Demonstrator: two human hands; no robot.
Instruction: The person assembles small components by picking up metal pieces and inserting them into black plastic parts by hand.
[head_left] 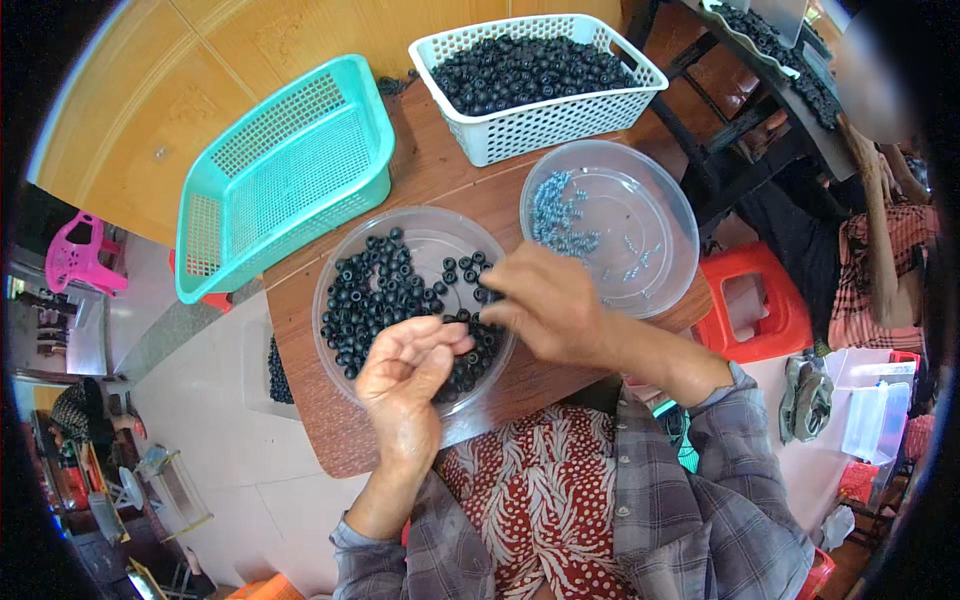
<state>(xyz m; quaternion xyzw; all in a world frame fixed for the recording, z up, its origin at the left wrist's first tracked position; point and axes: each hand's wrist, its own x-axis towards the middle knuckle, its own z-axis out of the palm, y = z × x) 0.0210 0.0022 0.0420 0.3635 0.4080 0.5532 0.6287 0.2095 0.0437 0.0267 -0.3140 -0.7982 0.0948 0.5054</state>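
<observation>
Small round black pieces with holes lie in a clear round tub in front of me. Over its near side my left hand is turned palm up, its fingers curled in toward the thumb; whatever they hold is hidden. My right hand hangs over the tub's right edge with bent, closed fingers, slightly smeared by motion. Black pieces show right beside its fingertips, but I cannot tell whether one is gripped. Behind that hand, a second clear round tub holds many tiny blue-grey pieces.
Both tubs stand on a brown wooden table. An empty turquoise basket sits at the back left; a white basket full of black pieces is at the back right. A red stool is beside the table, and another person sits at far right.
</observation>
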